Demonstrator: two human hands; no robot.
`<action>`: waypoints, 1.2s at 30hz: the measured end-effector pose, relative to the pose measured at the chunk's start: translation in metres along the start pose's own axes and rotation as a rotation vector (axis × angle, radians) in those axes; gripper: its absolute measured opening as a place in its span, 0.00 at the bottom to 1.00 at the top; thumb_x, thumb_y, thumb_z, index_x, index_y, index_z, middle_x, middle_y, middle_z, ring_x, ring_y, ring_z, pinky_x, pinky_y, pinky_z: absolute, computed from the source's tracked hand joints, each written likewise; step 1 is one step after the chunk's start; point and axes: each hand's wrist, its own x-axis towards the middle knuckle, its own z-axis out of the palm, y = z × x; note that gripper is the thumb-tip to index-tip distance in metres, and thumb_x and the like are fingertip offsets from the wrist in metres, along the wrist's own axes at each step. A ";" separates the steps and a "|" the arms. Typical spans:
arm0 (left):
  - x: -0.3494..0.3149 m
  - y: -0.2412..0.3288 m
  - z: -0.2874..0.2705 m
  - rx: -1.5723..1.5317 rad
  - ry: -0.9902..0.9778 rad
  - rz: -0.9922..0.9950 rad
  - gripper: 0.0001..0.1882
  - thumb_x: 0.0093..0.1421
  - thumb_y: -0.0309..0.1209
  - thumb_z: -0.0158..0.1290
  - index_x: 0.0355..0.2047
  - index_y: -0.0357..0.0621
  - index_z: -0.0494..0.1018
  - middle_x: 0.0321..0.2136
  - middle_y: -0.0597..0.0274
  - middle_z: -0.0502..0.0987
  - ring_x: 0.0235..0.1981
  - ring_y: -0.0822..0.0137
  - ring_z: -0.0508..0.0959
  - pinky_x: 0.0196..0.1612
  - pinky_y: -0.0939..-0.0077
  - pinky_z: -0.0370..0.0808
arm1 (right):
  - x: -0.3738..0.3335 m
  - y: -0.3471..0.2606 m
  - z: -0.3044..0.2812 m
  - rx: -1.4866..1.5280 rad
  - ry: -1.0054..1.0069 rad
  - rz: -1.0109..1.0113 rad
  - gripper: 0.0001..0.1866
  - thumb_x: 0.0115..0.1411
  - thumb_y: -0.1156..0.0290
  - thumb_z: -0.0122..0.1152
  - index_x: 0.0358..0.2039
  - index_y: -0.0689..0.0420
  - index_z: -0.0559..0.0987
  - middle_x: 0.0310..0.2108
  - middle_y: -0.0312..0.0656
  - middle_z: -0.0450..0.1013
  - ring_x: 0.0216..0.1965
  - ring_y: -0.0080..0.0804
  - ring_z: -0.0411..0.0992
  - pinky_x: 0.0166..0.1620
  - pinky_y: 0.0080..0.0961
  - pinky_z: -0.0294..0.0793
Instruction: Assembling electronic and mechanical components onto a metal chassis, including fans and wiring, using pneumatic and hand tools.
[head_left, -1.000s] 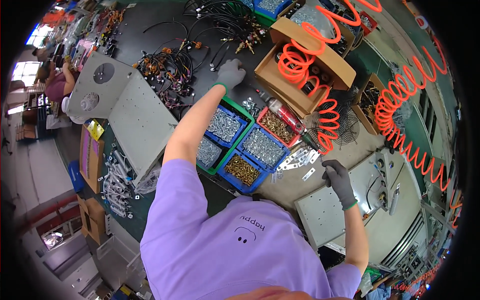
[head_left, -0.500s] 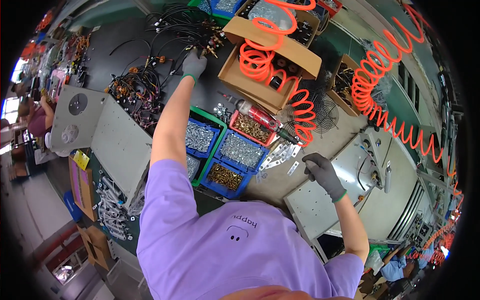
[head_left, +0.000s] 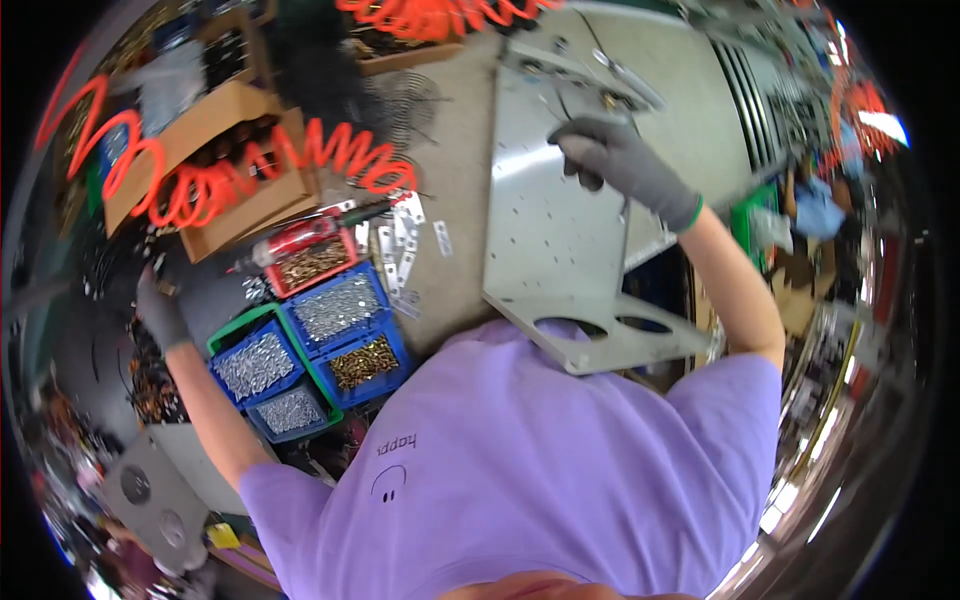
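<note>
Okay, the left hand (head_left: 163,310), grey glove, is out at far left by a tangle of black cables (head_left: 95,265); fingers partly bent, blurred, can't tell whether it grips anything. Right hand (head_left: 620,165), same glove, is over the upper part of a bent grey metal panel (head_left: 550,245); fingers curled inward, about half closed, can't tell if anything is inside or if it touches the metal. Panel sits right in front of the torso, its flange with two big oval holes nearest the purple shirt (head_left: 560,460).

Between the arms: blue bins (head_left: 390,383) of silver and brass-coloured small hardware, two of them inside a green tray (head_left: 318,372); red bin (head_left: 283,292) of brass-coloured pieces just beside. Red power tool (head_left: 295,240) lies along the red bin's far edge, perforated metal strips (head_left: 443,238) near its right end. Open cardboard box (head_left: 250,218) beyond, orange coiled hose (head_left: 385,180) draped across it. Second bent sheet (head_left: 152,508), round holes, lower left. Co-worker in blue (head_left: 818,208) at far right.
</note>
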 end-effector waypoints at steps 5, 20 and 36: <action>-0.131 0.122 0.016 -0.873 -0.591 0.037 0.15 0.61 0.37 0.45 0.44 0.41 0.69 0.32 0.56 0.73 0.32 0.64 0.72 0.40 0.65 0.68 | -0.029 -0.011 0.003 0.063 0.027 -0.030 0.20 0.61 0.60 0.48 0.46 0.63 0.70 0.24 0.37 0.70 0.20 0.18 0.65 0.25 0.15 0.67; -0.394 0.181 0.298 -0.185 -0.891 0.169 0.20 0.64 0.40 0.43 0.49 0.37 0.65 0.37 0.63 0.71 0.36 0.74 0.72 0.35 0.79 0.70 | -0.101 0.020 0.004 0.549 -0.023 -0.258 0.13 0.63 0.66 0.45 0.41 0.63 0.69 0.27 0.39 0.70 0.21 0.21 0.68 0.26 0.17 0.69; -0.458 0.199 0.372 0.014 -1.330 0.146 0.15 0.62 0.36 0.46 0.47 0.43 0.64 0.25 0.69 0.67 0.22 0.80 0.65 0.22 0.87 0.62 | -0.165 0.106 -0.057 0.152 0.234 -0.476 0.13 0.57 0.64 0.53 0.32 0.62 0.70 0.26 0.42 0.71 0.27 0.28 0.72 0.32 0.26 0.72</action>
